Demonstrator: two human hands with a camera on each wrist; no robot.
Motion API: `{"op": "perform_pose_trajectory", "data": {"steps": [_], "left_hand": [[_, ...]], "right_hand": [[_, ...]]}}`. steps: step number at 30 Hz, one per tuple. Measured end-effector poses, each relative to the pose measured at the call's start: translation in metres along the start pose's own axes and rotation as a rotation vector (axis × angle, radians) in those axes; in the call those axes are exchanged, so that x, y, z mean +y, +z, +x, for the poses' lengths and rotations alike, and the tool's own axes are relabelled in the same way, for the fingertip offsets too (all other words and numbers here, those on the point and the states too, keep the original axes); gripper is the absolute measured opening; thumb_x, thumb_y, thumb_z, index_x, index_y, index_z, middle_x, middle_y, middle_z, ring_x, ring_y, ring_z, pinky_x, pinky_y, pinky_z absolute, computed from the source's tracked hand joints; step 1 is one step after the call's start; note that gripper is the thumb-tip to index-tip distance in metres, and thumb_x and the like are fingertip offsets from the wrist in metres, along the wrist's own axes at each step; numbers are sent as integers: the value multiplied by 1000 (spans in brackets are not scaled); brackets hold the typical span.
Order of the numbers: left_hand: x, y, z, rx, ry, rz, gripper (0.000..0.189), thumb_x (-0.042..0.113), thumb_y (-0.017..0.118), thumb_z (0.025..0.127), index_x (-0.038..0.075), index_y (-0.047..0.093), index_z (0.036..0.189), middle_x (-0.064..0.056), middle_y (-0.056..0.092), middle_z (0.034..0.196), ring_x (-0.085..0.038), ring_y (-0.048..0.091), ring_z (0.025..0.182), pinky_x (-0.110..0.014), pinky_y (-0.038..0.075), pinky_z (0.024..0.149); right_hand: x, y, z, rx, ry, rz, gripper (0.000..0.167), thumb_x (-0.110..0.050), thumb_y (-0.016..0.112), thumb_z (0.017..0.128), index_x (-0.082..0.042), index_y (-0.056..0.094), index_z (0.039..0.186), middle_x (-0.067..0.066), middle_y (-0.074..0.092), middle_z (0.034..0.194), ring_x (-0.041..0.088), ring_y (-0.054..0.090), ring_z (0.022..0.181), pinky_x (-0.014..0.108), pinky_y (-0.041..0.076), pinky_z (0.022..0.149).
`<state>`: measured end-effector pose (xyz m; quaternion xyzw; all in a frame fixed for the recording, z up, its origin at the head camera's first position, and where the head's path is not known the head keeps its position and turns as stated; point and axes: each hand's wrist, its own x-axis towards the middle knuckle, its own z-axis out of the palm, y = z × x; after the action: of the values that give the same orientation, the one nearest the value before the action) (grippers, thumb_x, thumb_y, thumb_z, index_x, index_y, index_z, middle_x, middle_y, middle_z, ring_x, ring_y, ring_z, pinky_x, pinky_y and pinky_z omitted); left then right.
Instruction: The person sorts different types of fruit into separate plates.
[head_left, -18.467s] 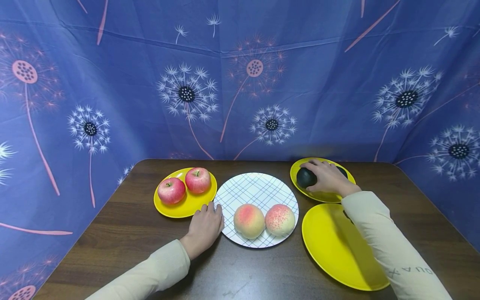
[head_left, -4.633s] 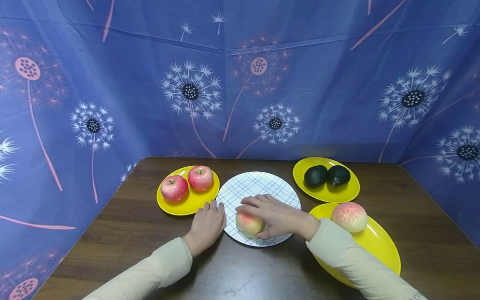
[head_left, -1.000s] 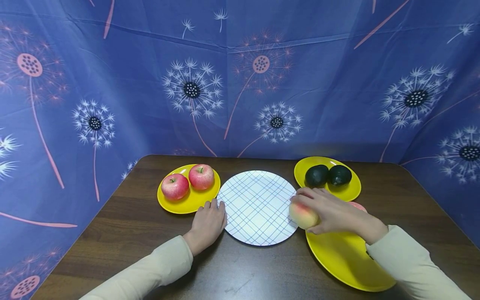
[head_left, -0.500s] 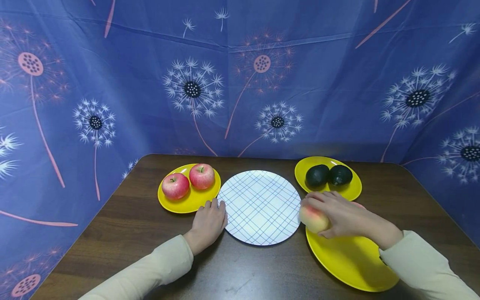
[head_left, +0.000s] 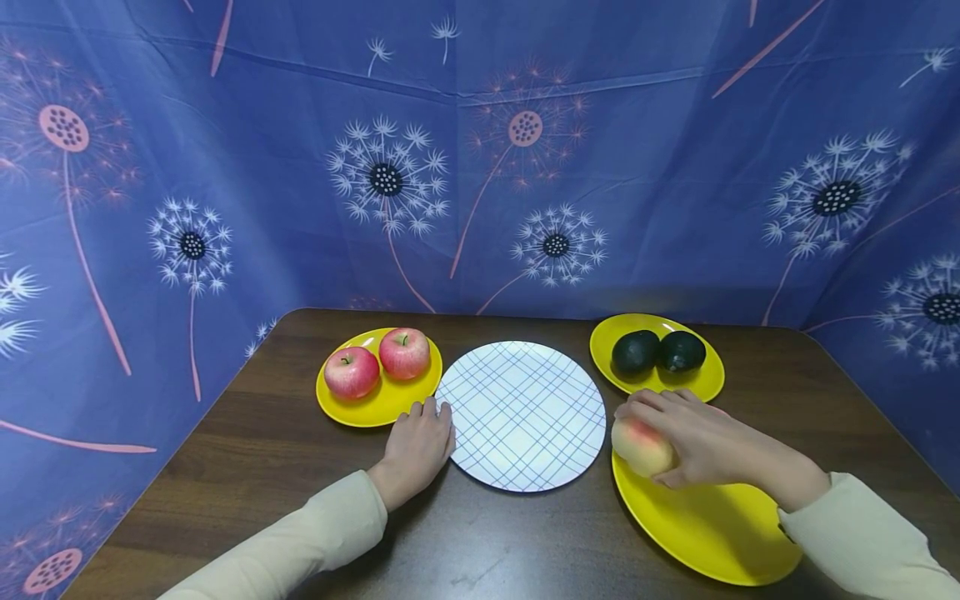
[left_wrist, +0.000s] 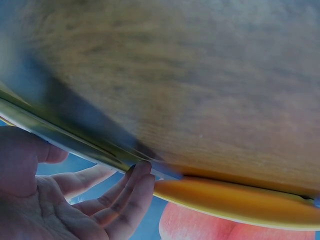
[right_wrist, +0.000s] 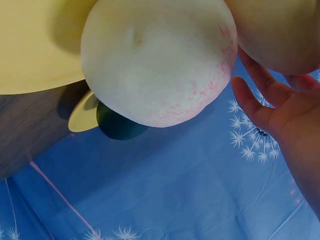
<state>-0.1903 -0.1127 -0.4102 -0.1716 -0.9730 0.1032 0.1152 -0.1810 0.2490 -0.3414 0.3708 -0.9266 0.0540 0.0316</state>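
Note:
My right hand (head_left: pixel 693 433) grips a yellow-and-red peach (head_left: pixel 642 448) over the left part of the large yellow plate (head_left: pixel 720 533). In the right wrist view, the held peach (right_wrist: pixel 280 35) shows at the top right, beside a second, paler peach (right_wrist: pixel 160 65). That second peach is almost wholly hidden by my hand in the head view. My left hand (head_left: pixel 415 450) rests at the left rim of the white plate with blue lines (head_left: pixel 521 417). Its fingertips (left_wrist: pixel 142 167) touch the rim in the left wrist view, with the thumb spread apart.
Two apples (head_left: pixel 351 372) sit on a small yellow plate (head_left: pixel 375 412) at the left. At the back right, another small yellow plate (head_left: pixel 618 325) bears two dark green avocado-like fruits (head_left: pixel 635 352). A blue dandelion-print cloth (head_left: pixel 480 167) hangs behind the wooden table (head_left: pixel 247 450).
The avocado-like fruits and one peach were handled earlier. The second peach was gripped on the white plate and carried right, over the large yellow plate. The left hand stays at the rim.

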Motion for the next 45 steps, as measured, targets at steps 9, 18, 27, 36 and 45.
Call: {"op": "perform_pose_trajectory", "data": {"steps": [9,18,27,36,45], "left_hand": [[1,0,1,-7,-7,9,48,39,60,83,7,58,118,-13,61,98,-21,52,73,-30,53,67],[1,0,0,9,-3,17,48,39,61,83,7,59,118,-13,61,97,-21,53,73,-30,54,67],[0,-1,0,0,1,12,48,39,61,83,6,58,118,-13,61,97,-21,51,70,-29,53,65],[0,-1,-1,2,0,6,47,39,60,84,6,58,118,-13,61,98,-21,53,73,-30,53,67],[1,1,0,13,-9,23,43,37,57,86,6,59,115,-12,60,95,-21,52,73,-30,51,64]], "right_hand": [[-3,-1,-6,6,-14,-24,82,-32,86,50,-23,50,123,-8,49,118,16,51,102,45,43,84],[-5,-3,-11,-35,-5,41,81,-30,86,48,-22,51,121,-6,51,118,21,51,105,53,40,87],[-6,-4,-18,-73,1,49,82,-32,86,49,-23,49,122,-3,49,122,23,50,109,52,40,88],[-6,-2,-20,-56,-41,7,82,-30,86,44,-21,50,117,-10,49,115,21,51,102,49,39,88],[-5,-2,-24,-92,-31,14,82,-26,86,44,-20,48,116,-12,51,110,20,50,97,50,36,88]]}}
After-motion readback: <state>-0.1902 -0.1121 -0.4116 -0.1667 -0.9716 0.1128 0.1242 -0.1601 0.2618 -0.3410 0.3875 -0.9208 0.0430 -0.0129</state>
